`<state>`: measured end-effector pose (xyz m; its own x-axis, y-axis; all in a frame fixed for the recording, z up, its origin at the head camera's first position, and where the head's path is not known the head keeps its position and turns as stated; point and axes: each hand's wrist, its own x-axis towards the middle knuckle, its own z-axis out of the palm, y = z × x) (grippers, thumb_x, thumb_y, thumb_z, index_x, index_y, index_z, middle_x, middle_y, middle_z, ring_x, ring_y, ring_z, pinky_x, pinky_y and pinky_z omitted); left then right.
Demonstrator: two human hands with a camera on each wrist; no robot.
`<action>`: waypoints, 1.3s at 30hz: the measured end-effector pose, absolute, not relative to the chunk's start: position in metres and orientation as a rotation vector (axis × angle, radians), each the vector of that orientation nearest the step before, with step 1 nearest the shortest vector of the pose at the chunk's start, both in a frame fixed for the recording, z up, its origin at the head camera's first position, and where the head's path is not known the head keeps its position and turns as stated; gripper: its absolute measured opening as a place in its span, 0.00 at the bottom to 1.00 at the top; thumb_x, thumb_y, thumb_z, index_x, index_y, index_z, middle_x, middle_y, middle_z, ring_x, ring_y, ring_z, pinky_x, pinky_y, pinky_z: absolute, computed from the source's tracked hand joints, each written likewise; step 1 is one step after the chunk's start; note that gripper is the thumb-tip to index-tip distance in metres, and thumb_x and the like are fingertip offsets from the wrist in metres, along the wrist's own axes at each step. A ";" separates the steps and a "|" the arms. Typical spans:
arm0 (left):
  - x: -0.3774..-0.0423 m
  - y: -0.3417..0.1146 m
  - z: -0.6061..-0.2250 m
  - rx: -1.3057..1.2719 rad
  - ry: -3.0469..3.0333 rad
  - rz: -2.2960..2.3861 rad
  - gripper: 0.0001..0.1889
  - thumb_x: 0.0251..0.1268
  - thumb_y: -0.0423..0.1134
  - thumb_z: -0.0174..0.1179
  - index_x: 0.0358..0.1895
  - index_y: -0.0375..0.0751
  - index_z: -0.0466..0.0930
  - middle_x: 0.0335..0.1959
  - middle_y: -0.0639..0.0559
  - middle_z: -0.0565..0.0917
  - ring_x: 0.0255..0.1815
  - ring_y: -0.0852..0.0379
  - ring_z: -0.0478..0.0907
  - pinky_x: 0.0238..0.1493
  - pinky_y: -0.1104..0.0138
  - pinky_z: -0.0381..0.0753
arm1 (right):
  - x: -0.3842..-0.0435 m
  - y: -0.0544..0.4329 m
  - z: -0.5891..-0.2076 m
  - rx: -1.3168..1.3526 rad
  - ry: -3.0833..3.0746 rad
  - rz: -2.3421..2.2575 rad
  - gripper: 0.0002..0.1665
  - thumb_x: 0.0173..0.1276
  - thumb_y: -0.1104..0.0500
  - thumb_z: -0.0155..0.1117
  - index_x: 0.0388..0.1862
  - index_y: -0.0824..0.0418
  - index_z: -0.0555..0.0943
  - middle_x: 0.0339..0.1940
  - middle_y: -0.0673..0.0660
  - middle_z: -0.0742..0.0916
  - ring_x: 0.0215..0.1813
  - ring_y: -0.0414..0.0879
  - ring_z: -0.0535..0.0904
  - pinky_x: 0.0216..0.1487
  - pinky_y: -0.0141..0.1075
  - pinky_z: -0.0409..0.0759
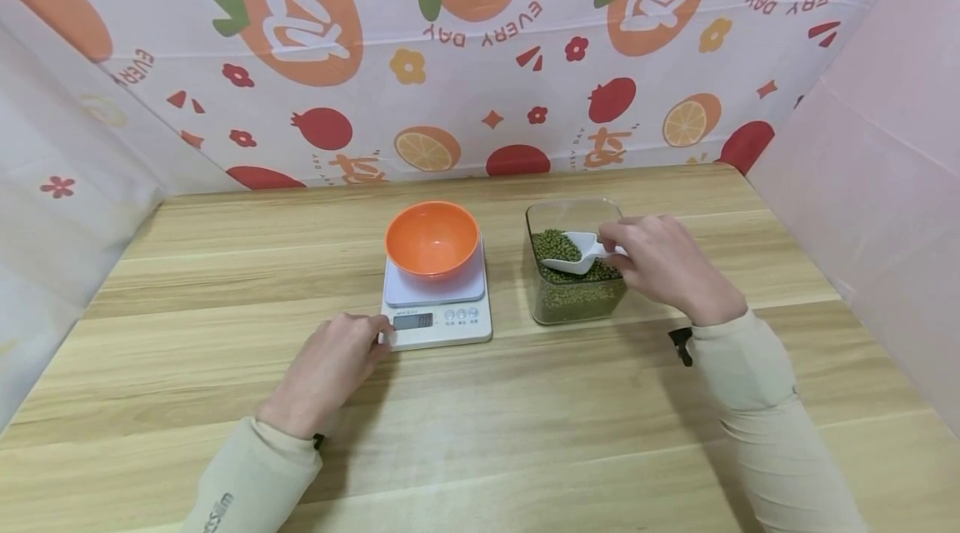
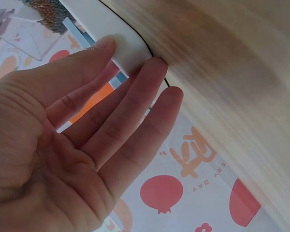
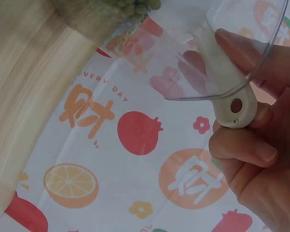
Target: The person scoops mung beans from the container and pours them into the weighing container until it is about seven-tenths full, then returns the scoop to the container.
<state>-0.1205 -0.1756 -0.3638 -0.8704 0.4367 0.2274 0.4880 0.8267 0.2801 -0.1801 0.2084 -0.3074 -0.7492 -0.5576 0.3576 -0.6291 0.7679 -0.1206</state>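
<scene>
My right hand (image 1: 663,262) grips the handle of a white scoop (image 1: 592,250) inside a clear square container (image 1: 573,312) of green mung beans (image 1: 581,293). Beans fill the scoop's bowl. In the right wrist view, the handle's holed end (image 3: 236,108) sits between thumb and fingers, seen partly through the container wall. My left hand (image 1: 337,358) holds the front left corner of a white kitchen scale (image 1: 442,335), thumb and fingers (image 2: 150,72) on either side of that corner. An orange bowl (image 1: 432,237) stands on the scale's platform, with no beans visible inside.
The wood-grain table (image 1: 480,433) ends at a back edge against a fruit-print sheet (image 1: 450,100). Pale sheets (image 1: 847,125) hang at both sides. The container stands right of the scale, a narrow strip of table between them.
</scene>
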 end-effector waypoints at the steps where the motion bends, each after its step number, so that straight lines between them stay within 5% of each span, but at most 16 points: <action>1: -0.120 -0.176 -0.364 -0.728 -2.855 -0.498 0.10 0.50 0.18 0.69 0.29 0.35 0.85 0.23 0.52 0.82 0.22 0.59 0.71 0.24 0.66 0.75 | -0.180 0.209 -0.307 0.917 -2.656 0.340 0.14 0.57 0.75 0.69 0.27 0.58 0.77 0.24 0.53 0.84 0.22 0.47 0.71 0.25 0.43 0.71; 18: -0.121 -0.175 -0.363 -0.730 -2.860 -0.500 0.09 0.51 0.17 0.67 0.30 0.34 0.85 0.23 0.51 0.82 0.21 0.59 0.71 0.24 0.65 0.75 | -0.173 0.215 -0.311 0.879 -2.593 0.367 0.15 0.58 0.73 0.70 0.27 0.57 0.75 0.22 0.51 0.78 0.20 0.45 0.66 0.22 0.42 0.66; 39: -0.121 -0.174 -0.363 -0.714 -2.871 -0.496 0.09 0.51 0.18 0.68 0.30 0.35 0.86 0.23 0.51 0.82 0.21 0.59 0.71 0.24 0.65 0.75 | -0.172 0.223 -0.323 0.875 -2.421 0.465 0.15 0.55 0.76 0.71 0.29 0.61 0.76 0.27 0.56 0.83 0.21 0.45 0.70 0.23 0.39 0.67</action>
